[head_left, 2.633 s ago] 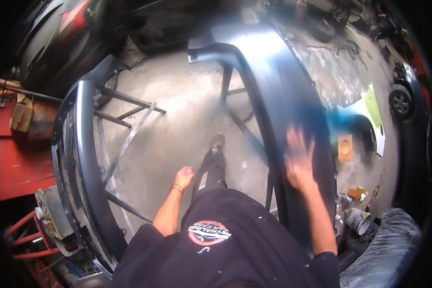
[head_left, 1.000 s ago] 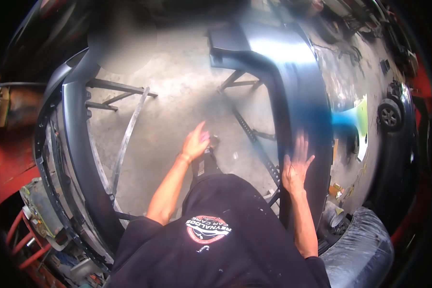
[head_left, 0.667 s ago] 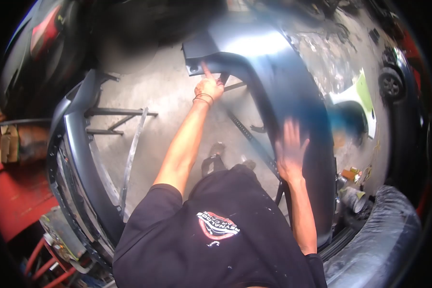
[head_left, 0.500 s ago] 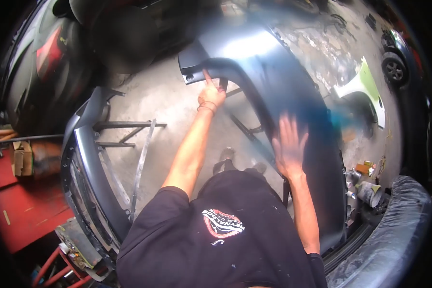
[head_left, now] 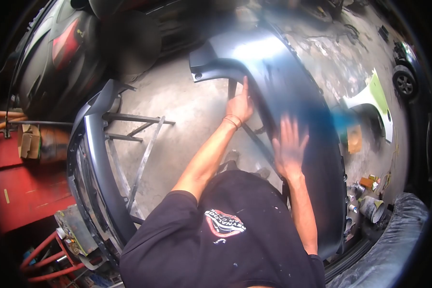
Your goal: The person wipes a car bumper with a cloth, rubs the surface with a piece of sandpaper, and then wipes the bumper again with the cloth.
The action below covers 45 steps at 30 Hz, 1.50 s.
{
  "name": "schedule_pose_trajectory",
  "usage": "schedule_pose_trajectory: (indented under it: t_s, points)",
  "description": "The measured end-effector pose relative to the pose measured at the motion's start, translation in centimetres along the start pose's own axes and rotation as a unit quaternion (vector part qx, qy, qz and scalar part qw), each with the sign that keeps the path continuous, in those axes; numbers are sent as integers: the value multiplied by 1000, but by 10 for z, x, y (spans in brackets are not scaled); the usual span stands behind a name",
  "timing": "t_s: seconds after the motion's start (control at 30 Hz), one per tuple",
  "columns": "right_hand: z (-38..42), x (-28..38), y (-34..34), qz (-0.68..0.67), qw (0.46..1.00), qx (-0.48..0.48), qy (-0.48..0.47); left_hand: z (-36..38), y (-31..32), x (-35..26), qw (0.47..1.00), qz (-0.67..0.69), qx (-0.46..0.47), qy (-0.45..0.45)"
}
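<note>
A large dark grey car body panel [head_left: 317, 158] curves across the middle and right, resting on a metal stand. My left hand [head_left: 240, 105] points with its index finger at the inner edge of the panel's arch; the finger is stretched out and the others look curled, with nothing seen in them. My right hand [head_left: 290, 149] lies flat on or just over the panel's surface, fingers spread, a little blurred. It holds nothing. The panel's upper left corner, with a small round hole, lies beyond my left hand.
A second dark panel [head_left: 98, 158] rests on a metal stand [head_left: 146, 161] at the left. Behind it are red cabinets [head_left: 33, 192] and a cardboard box [head_left: 30, 141]. At the right are a white and green fender [head_left: 374, 98], cans [head_left: 371, 209] and a plastic-wrapped item [head_left: 384, 245].
My left hand has moved right along the arch's edge, away from the corner with the hole. The view has shifted slightly. My right hand keeps about the same place on the panel.
</note>
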State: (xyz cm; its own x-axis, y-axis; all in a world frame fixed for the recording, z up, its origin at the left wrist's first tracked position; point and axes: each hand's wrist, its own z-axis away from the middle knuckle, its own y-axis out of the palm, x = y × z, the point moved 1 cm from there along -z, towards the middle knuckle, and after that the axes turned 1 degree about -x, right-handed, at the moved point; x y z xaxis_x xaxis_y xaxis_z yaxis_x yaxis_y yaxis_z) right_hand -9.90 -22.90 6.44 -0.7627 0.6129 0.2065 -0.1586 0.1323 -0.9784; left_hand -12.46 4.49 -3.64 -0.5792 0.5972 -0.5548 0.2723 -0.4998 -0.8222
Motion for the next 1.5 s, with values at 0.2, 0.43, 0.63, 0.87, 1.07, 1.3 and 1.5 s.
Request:
schedule_pose_trajectory:
  t_s: [0.2, 0.43, 0.63, 0.87, 1.07, 1.3, 1.5]
  points:
    - [0, 2, -5, -10, 1000, -5, -3, -16, -36, 68, 993, -33, 31, -109]
    - [7, 11, -20, -9, 1000, 15, 3, 38, -12, 166, 973, 149, -84, -152]
    - [34, 14, -46, -316, 943, 14, 99, 156, -51, 107, 696, 631, 229, -254]
    - [-13, 98, -82, -223, 957, -73, -169, 152, -99, 20, 444, 760, 430, -203]
    - [4, 85, -93, -163, 944, -89, -272, 132, -87, 1, 637, 620, 445, -110]
    - [46, 76, -54, -951, 258, -63, 156, 150, -135, -129, 820, 476, 238, 209]
    - [75, 8, -59, -949, 274, -144, 61, 111, -123, -162, 763, 552, 250, 224]
